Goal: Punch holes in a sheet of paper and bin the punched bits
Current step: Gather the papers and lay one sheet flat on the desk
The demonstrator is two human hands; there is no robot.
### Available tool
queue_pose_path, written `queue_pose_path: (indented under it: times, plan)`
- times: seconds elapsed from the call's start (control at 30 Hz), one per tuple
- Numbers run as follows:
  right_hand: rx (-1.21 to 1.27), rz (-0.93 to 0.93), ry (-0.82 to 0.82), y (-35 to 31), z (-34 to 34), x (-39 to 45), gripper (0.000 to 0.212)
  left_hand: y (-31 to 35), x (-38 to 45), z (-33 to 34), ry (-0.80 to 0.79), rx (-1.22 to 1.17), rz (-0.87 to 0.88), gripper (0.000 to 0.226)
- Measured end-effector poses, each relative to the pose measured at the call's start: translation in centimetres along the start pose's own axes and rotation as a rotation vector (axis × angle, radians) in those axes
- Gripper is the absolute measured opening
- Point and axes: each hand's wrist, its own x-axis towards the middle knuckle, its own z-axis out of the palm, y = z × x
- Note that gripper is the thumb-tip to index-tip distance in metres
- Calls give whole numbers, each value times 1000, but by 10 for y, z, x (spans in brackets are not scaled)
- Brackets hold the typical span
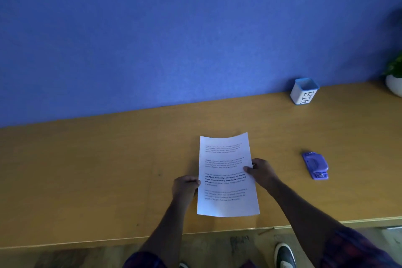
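Note:
A white sheet of paper with printed text sits above the middle of the wooden desk. My left hand grips its left edge and my right hand pinches its right edge, thumb on top. A purple hole punch lies flat on the desk to the right of the sheet, apart from both hands. A small white container with a blue rim, marked BIN, stands at the back right against the wall.
A blue wall runs along the back of the desk. A potted plant in a white pot stands at the far right edge. The desk's front edge is close below the sheet, with floor and shoes beneath.

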Motion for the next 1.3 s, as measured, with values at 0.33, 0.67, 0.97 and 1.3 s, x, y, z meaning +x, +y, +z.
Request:
queue_pose_path:
  times: [0.33,0.67,0.97,1.3]
  plan:
    - [-130,-1,154,10,0,-13,44,-4,-6,8,76,205,87,13]
    - [-373,-93,138,17,4,-14,33,-11,-2,9,121,323,164,10]
    - [-460,-126,104,17,5,-16,33,-11,-3,16,136,520,243,22]
    - [-544,-235,127,27,7,-15,51,-12,-8,14,40,853,486,61]
